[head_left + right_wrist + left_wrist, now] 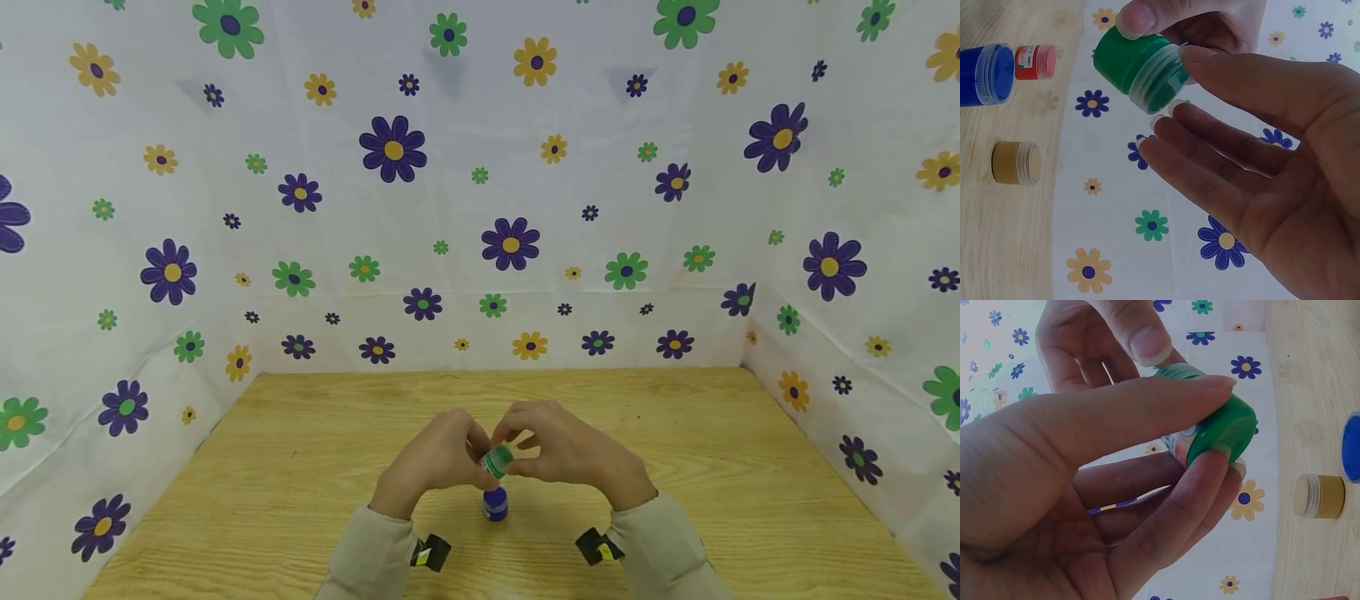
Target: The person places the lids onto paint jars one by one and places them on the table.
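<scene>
A small green paint jar with a clear ridged lid is held up above the table, tilted. My left hand grips its green body, thumb on one side and fingertips on the other, as the left wrist view shows. My right hand is at the lid end, its thumb tip on the lid's edge and its fingertips close against the opposite side. Below the hands a blue paint jar stands on the table.
The right wrist view also shows a red paint jar beside the blue one and a yellow-brown jar on the wooden table. Flower-printed sheets enclose the table at the back and both sides.
</scene>
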The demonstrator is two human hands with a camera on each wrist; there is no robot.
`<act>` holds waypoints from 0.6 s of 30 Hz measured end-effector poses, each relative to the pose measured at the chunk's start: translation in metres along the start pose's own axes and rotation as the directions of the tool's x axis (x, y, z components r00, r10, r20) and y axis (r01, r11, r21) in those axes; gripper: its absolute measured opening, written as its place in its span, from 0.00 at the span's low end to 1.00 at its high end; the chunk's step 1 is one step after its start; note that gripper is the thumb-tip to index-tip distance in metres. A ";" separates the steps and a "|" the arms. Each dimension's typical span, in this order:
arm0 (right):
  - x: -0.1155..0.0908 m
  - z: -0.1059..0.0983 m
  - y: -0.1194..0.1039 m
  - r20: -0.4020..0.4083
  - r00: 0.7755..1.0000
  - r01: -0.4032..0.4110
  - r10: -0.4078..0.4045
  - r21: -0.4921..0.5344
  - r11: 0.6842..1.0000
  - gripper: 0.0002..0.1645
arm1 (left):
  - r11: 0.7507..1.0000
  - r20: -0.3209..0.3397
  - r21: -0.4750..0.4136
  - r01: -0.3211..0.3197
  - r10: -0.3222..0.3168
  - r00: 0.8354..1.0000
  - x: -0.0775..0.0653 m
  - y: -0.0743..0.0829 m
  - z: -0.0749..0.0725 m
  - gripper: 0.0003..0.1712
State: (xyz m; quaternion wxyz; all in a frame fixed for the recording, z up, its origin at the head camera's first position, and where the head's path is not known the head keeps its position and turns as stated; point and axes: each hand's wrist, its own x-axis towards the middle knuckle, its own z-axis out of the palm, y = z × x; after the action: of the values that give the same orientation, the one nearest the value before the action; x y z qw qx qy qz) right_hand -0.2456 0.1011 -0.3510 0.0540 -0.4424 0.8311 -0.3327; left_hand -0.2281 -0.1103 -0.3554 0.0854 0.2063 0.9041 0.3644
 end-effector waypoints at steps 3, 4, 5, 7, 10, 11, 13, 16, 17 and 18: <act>0.000 0.001 0.000 0.003 1.000 0.012 -0.012 -0.001 1.000 0.15 | 1.000 0.001 -0.002 -0.005 0.005 1.000 0.000 0.000 0.000 0.11; 0.001 0.002 0.000 0.005 1.000 0.013 -0.013 0.006 1.000 0.15 | 1.000 0.001 -0.004 -0.006 0.006 1.000 0.000 0.000 0.000 0.11; 0.001 0.002 0.000 0.006 1.000 0.014 -0.015 0.015 1.000 0.14 | 1.000 0.000 -0.004 -0.007 0.007 1.000 0.000 0.000 0.000 0.12; 0.001 0.002 0.001 0.008 1.000 0.021 -0.021 0.031 0.999 0.14 | 1.000 -0.002 -0.003 -0.009 0.009 1.000 0.000 0.000 0.000 0.12; 0.001 0.003 0.002 0.010 1.000 0.025 -0.026 0.046 0.999 0.12 | 1.000 -0.004 -0.001 -0.010 0.010 1.000 0.000 0.000 0.000 0.11; 0.001 0.002 0.002 0.011 1.000 0.027 -0.028 0.047 0.999 0.12 | 1.000 -0.004 0.001 -0.011 0.011 1.000 0.000 0.001 -0.001 0.11; 0.001 0.002 0.002 0.013 1.000 0.019 -0.020 0.043 0.999 0.11 | 1.000 -0.004 0.004 -0.014 0.014 1.000 -0.001 0.001 0.000 0.11; 0.001 0.002 0.001 0.020 1.000 0.000 -0.001 0.041 0.999 0.11 | 1.000 -0.001 0.005 -0.018 0.018 1.000 -0.001 0.001 0.000 0.10; 0.001 0.002 0.001 0.022 1.000 -0.006 0.005 0.040 0.999 0.11 | 1.000 0.000 0.006 -0.018 0.018 1.000 0.000 0.001 0.000 0.10; 0.001 0.002 0.001 0.025 1.000 -0.013 0.012 0.039 0.999 0.11 | 1.000 0.001 0.005 -0.018 0.018 1.000 0.000 0.001 0.000 0.10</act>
State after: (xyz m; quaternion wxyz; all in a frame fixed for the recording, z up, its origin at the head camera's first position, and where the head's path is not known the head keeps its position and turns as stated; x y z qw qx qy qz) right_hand -0.2464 0.0997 -0.3529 0.0750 -0.4403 0.8263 -0.3432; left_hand -0.2275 -0.1098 -0.3550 0.0819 0.2147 0.9030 0.3629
